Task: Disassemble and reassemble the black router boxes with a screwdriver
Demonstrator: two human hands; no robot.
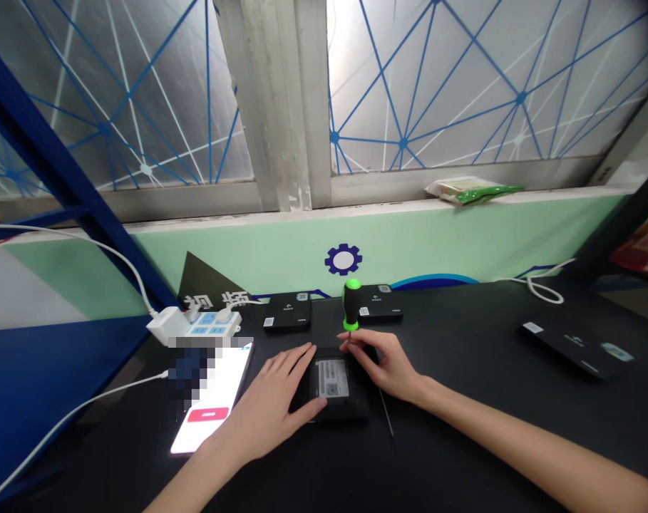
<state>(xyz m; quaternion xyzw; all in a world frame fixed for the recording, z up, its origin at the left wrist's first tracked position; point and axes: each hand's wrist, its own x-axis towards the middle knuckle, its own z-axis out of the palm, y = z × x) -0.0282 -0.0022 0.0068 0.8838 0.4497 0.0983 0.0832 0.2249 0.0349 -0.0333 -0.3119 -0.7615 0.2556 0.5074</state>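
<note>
A flat black box-shaped device (350,410) with a white printed label lies on the dark table in front of me. My left hand (275,392) rests along its left side, fingers stretched toward the back corner and thumb on the top near the label. Pinched at the shaft by my right hand (380,360), a black and green screwdriver (351,306) stands upright over the device's back edge. Its tip is hidden by the fingers. A thin metal rod (388,417) sticks out below my right hand; whether that hand touches it I cannot tell.
Two similar black devices, one left (288,311) and one right (380,305), lie behind; another device (574,345) lies far right. A lit phone (217,399) lies left, near a power strip (211,325) with cables. A green-white packet (470,191) sits on the windowsill.
</note>
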